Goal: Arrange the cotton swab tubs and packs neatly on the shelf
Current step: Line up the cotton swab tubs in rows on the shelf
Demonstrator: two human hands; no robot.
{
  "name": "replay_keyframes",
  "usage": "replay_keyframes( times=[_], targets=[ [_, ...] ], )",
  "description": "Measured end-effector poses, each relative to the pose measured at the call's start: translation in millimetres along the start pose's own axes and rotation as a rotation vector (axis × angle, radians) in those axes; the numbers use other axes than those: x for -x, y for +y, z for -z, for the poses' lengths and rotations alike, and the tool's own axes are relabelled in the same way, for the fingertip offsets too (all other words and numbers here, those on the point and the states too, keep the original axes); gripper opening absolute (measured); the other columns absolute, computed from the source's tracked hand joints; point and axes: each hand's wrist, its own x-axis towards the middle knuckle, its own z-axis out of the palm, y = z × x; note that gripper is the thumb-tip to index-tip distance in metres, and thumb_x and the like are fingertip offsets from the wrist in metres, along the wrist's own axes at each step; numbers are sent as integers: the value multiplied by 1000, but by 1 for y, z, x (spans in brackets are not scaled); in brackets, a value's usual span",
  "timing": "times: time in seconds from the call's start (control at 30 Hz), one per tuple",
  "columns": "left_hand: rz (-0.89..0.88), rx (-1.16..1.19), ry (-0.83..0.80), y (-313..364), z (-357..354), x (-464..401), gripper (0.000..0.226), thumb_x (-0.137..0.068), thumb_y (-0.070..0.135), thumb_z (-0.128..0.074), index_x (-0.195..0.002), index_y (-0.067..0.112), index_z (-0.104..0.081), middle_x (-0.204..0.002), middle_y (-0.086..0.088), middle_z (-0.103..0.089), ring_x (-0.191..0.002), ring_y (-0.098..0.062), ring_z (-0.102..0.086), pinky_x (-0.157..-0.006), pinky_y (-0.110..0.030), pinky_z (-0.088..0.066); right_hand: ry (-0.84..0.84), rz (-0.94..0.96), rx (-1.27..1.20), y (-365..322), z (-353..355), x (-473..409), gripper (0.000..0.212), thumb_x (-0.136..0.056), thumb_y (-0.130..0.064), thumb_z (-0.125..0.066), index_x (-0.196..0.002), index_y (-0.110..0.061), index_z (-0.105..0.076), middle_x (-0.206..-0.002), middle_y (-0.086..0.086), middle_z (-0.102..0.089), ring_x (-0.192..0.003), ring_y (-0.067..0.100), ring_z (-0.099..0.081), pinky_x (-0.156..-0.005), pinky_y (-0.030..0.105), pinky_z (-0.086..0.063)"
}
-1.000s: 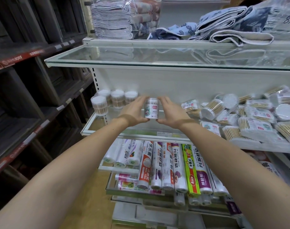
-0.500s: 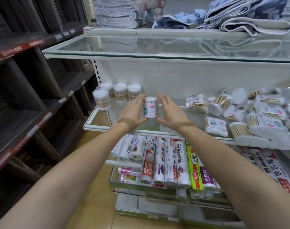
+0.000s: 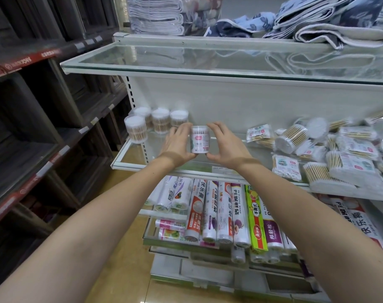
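Note:
A clear cotton swab tub [image 3: 199,139] with a white and pink label stands upright over the glass shelf [image 3: 142,166]. My left hand [image 3: 179,143] holds its left side and my right hand [image 3: 226,143] holds its right side. Whether its base touches the shelf I cannot tell. Several unlabelled swab tubs [image 3: 158,122] stand grouped at the shelf's back left. A loose heap of swab tubs and flat packs [image 3: 330,147] lies at the right of the same shelf.
An upper glass shelf [image 3: 208,62] juts out above my hands, with folded towels [image 3: 330,20] on top. Rolls of plastic wrap [image 3: 225,213] fill the shelf below. Dark wooden shelving [image 3: 33,119] stands to the left.
The tub has turned between my hands, so a different part of its label faces me. The view has dipped slightly; both hands stay in the same spot on the shelf.

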Motion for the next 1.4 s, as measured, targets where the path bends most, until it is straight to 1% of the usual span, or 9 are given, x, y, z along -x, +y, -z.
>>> replay_keyframes(
  times=[0.27,0.47,0.6,0.77,0.87,0.97,1.17,1.27,1.4],
  targets=[
    [-73,-6,-23,13,6,2,90,-68,38,-86,-142,18,-38,-141,2,-45,-123,-20,-35,-100,-34,-30,-42,-94,-22,3,-4,1,87,-74,-28,-81,-145,-16,-31,-143,4,-38,-124,26,-51,-90,46,-53],
    [-106,-38,-41,9,11,4,101,-68,49,-84,-150,22,-32,-148,3,-35,-127,-19,-31,-107,-34,-25,-36,-84,-9,3,-3,-1,85,-74,-30,-81,-143,-17,-33,-141,3,-39,-120,26,-52,-89,45,-52],
    [-137,-61,-44,8,17,7,97,-71,54,-81,-150,26,-32,-144,6,-37,-122,-16,-30,-105,-33,-28,-35,-73,-3,1,-3,-2,85,-74,-31,-81,-142,-19,-33,-140,3,-38,-117,26,-54,-86,45,-53],
    [-59,-63,-74,4,24,9,94,-73,45,-83,-150,37,-30,-145,14,-42,-119,-15,-31,-93,-28,-28,-34,-60,-26,-4,1,-2,89,-75,-35,-80,-146,-20,-29,-145,4,-35,-108,23,-57,-82,36,-51],
    [-20,-91,-96,1,27,9,95,-74,39,-83,-151,39,-27,-149,15,-41,-123,-18,-32,-92,-27,-24,-45,-31,-51,-12,5,-3,90,-75,-39,-78,-147,-21,-28,-143,3,-37,-102,23,-60,-83,38,-53],
    [8,-117,-124,0,29,6,96,-74,35,-82,-151,34,-26,-151,12,-39,-122,-19,-33,-93,-29,-26,-53,-7,-92,-22,9,-5,88,-76,-40,-76,-147,-19,-29,-140,3,-41,-104,22,-60,-85,40,-52],
    [-37,-87,-124,1,35,10,92,-71,34,-82,-147,31,-30,-143,8,-42,-114,-17,-35,-96,-32,-33,-34,56,-5,-39,6,-13,84,-73,-45,-78,-142,-24,-34,-130,2,-45,-99,26,-60,-73,34,-46],
    [15,-135,-117,-8,42,13,94,-72,33,-85,-149,30,-30,-141,4,-46,-117,-20,-38,-91,-29,-29,-46,103,-34,-42,6,-13,91,-76,-46,-77,-148,-21,-28,-137,2,-40,-106,24,-58,-82,36,-49],
    [75,-163,-114,-19,54,20,92,-77,20,-82,-150,36,-28,-133,-5,-48,-113,-23,-44,-94,-33,-34,-71,177,35,-45,6,-14,85,-82,-45,-71,-150,-19,-27,-144,2,-35,-100,21,-57,-78,35,-49]
  ],
)
